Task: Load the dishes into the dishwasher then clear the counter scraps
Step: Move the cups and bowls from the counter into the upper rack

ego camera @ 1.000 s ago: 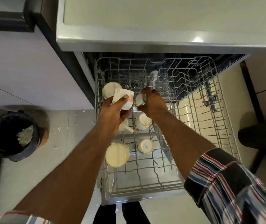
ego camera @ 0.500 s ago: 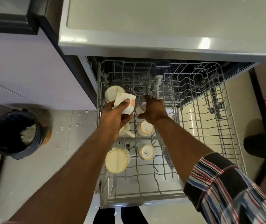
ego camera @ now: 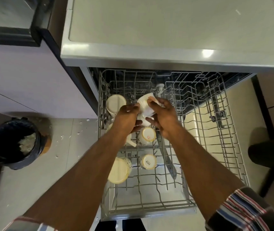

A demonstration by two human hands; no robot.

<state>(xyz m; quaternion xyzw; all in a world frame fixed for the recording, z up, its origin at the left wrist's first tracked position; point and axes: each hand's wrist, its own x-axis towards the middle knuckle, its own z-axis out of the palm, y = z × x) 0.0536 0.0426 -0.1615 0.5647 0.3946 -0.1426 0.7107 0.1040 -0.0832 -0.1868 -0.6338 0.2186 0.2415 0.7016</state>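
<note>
While hands [ego camera: 147, 115] grip cup [ego camera: 143, 105] — rack [ego camera: 229, 147] right side open.

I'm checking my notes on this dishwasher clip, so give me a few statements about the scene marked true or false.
1. Both hands are on a white cup over the rack. True: the left hand and the right hand hold it.
2. The rack is pushed fully inside the dishwasher. False: it is pulled out.
3. Cups in the rack sit upside down. True, like the cup with lettering.
4. The bin on the floor stands to the right of the rack. False: it is on the left.
</note>
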